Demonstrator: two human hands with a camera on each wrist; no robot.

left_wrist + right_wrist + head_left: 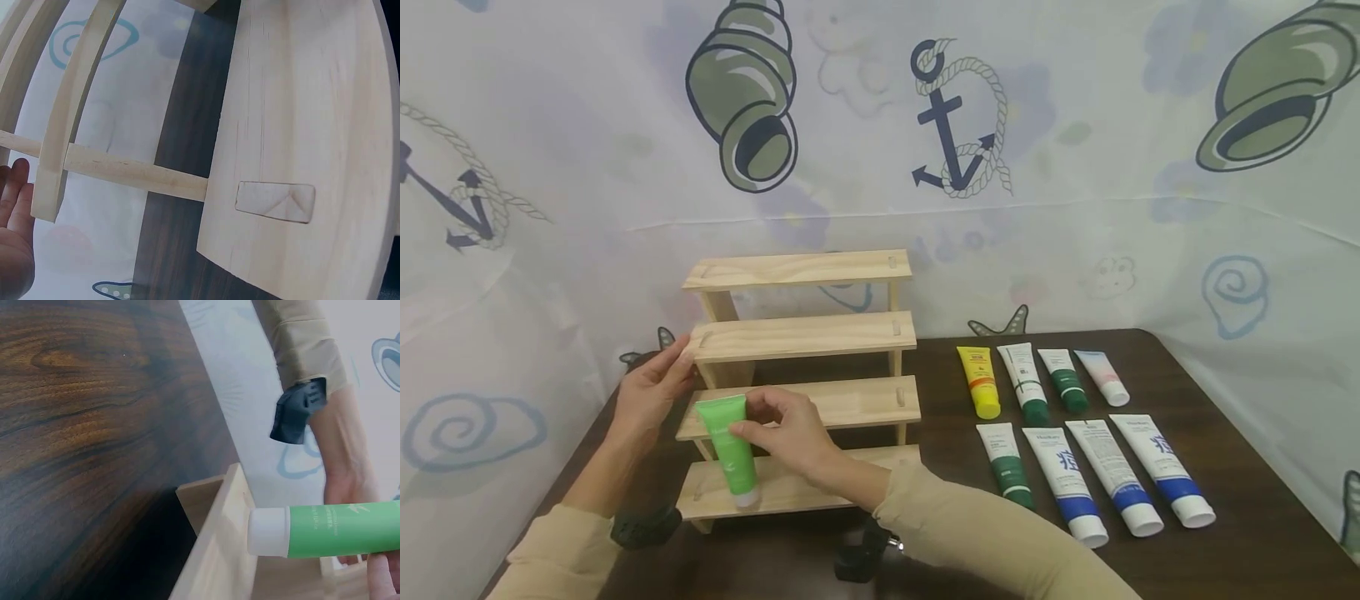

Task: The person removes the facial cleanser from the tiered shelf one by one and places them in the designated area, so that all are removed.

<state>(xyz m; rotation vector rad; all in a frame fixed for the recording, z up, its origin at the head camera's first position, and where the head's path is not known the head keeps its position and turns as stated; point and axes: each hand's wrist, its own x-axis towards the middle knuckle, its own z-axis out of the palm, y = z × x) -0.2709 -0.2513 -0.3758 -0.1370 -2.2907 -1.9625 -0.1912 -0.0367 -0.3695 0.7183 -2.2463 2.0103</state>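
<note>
My right hand (793, 429) pinches a green squeeze tube (730, 446) between thumb and fingers, its white cap (269, 532) pointing down. The tube is upright, slightly tilted, in front of the lower tiers of a four-tier wooden display rack (805, 333). Whether the cap touches the bottom tier (820, 475) cannot be told. At the rack's left side, my left hand (655, 387) touches the end of the second tier from the top with its fingertips. In the left wrist view the fingers of this hand (17, 231) look nearly straight beside a board's end.
Right of the rack, two rows of tubes lie on the dark wooden table (940, 533). The back row includes a yellow tube (979, 382) and a pink-and-white tube (1102, 377). White tubes with blue bands (1065, 483) lie in front. A patterned cloth (865, 167) hangs behind.
</note>
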